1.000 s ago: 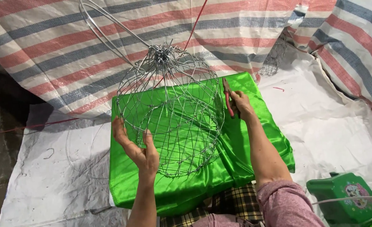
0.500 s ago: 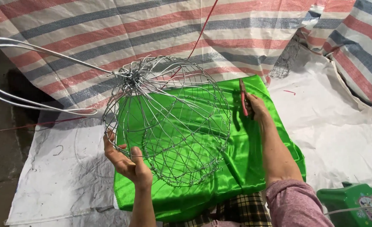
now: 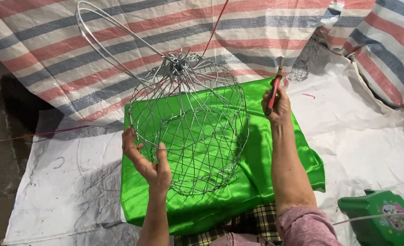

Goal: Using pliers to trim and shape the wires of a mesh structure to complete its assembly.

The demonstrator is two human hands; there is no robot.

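Lap: plaid cloth (image 3: 252, 223) at the near edge, just below the green satin cloth (image 3: 266, 182), partly tucked under it.
Stool: small green plastic piece (image 3: 380, 218), near and right of the green cloth, resting on the white sheet (image 3: 56, 191).
Left hand: (image 3: 147, 161) palm up at the near-left rim of the wire basket (image 3: 190, 123), fingers and thumb curled around the rim wire, gripping it.
Right hand: (image 3: 277, 107) right of the basket and apart from it, closed around a red-handled tool (image 3: 273, 93); tool tip pointing up and away, possibly pliers, too small to tell.
Wire basket: raised above the green cloth, tipped with its open mouth toward the camera, wires gathered into a twisted knot at the far end.
Handle loops: long bare wire loops (image 3: 101, 41) running from the knot up and left, beyond the basket.
Backdrop: striped tarp (image 3: 51, 50) in red, white and grey, behind the basket and cloth.
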